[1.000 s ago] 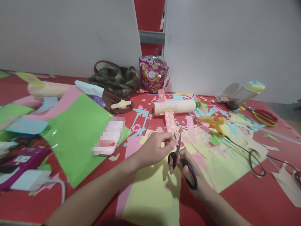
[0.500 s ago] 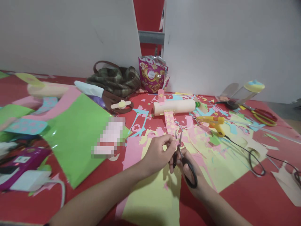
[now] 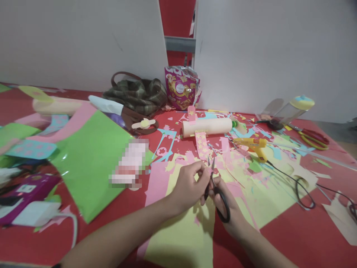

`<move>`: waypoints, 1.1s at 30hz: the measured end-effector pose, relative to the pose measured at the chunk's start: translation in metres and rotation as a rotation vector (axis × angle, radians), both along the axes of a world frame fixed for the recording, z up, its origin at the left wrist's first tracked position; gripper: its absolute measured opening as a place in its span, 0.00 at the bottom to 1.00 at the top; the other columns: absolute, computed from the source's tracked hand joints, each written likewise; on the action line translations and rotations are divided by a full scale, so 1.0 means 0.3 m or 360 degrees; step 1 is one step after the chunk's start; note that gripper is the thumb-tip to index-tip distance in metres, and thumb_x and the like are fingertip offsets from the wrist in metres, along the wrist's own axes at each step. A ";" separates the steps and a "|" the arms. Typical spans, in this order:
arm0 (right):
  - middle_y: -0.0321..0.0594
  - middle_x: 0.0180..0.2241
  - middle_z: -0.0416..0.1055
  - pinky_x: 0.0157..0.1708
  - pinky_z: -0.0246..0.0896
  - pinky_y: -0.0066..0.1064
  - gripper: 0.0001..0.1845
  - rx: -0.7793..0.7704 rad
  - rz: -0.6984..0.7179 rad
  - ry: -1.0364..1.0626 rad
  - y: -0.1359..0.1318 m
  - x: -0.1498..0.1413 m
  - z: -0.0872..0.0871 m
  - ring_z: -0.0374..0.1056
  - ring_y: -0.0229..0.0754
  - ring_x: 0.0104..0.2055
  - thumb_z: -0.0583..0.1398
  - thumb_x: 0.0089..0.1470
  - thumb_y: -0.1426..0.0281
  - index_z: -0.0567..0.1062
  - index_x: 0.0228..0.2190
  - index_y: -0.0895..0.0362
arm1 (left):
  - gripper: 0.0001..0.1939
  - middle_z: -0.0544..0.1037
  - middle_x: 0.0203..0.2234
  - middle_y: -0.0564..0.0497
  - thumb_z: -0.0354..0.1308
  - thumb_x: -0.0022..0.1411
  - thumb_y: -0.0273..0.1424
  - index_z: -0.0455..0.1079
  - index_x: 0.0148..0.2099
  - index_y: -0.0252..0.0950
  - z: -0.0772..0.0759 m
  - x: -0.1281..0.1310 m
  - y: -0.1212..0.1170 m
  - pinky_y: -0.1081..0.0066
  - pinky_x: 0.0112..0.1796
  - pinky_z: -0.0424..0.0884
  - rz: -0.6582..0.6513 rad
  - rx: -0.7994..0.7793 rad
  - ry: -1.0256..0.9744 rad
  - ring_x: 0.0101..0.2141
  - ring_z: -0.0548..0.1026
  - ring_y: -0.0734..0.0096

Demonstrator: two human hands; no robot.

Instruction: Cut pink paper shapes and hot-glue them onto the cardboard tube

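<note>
In my right hand [image 3: 223, 197] is a pair of black-handled scissors [image 3: 222, 204], its blades pointing away from me and slightly apart. My left hand [image 3: 193, 182] pinches a small pink paper piece [image 3: 211, 170] at the blades. Beneath both hands lies a yellow paper sheet [image 3: 181, 238], with a small pink scrap [image 3: 196, 220] on it. Beyond them rests a cream paper tube [image 3: 208, 127], with a star-patterned pink strip [image 3: 201, 144] at its near side and a pink tab [image 3: 191, 114] at its far side.
A yellow glue gun [image 3: 255, 146] with a black cord lies to the right, near red-handled scissors [image 3: 314, 137] and a clear bottle [image 3: 292, 109]. Green sheets [image 3: 92, 163] cover the left. Behind stand a snack bag [image 3: 182, 87] and a plaid bag [image 3: 139, 95]. Paper scraps litter the middle.
The scissor blades have drawn slightly closer together, and the pink piece now shows between them. Both hands have shifted only a little; everything else stays put.
</note>
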State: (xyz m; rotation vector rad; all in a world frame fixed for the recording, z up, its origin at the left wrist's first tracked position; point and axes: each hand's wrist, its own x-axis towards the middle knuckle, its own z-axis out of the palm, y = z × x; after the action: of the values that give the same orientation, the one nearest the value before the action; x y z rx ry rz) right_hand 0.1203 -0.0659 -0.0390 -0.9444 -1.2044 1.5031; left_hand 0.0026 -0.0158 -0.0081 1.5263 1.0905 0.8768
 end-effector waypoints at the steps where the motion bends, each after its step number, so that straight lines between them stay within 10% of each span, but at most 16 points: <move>1: 0.35 0.25 0.58 0.27 0.52 0.29 0.13 -0.0005 0.0001 -0.0008 0.000 -0.001 0.000 0.55 0.39 0.27 0.49 0.52 0.57 0.58 0.29 0.53 | 0.15 0.66 0.13 0.58 0.44 0.58 0.35 0.54 0.22 0.35 -0.001 0.001 -0.001 0.78 0.16 0.59 0.0004 -0.0014 -0.0007 0.12 0.63 0.82; 33: 0.29 0.21 0.57 0.20 0.51 0.25 0.16 -0.0173 -0.0152 0.0007 0.010 -0.020 0.009 0.55 0.33 0.21 0.56 0.47 0.58 0.54 0.25 0.53 | 0.14 0.60 0.12 0.59 0.43 0.58 0.34 0.52 0.21 0.36 -0.002 0.001 0.009 0.78 0.20 0.57 0.0048 0.0067 0.0116 0.16 0.61 0.79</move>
State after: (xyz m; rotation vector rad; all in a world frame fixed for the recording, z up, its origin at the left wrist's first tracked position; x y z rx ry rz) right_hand 0.1144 -0.0628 -0.0362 -1.0559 -1.0682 1.5055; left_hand 0.0030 -0.0130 -0.0089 1.5909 1.1570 0.8752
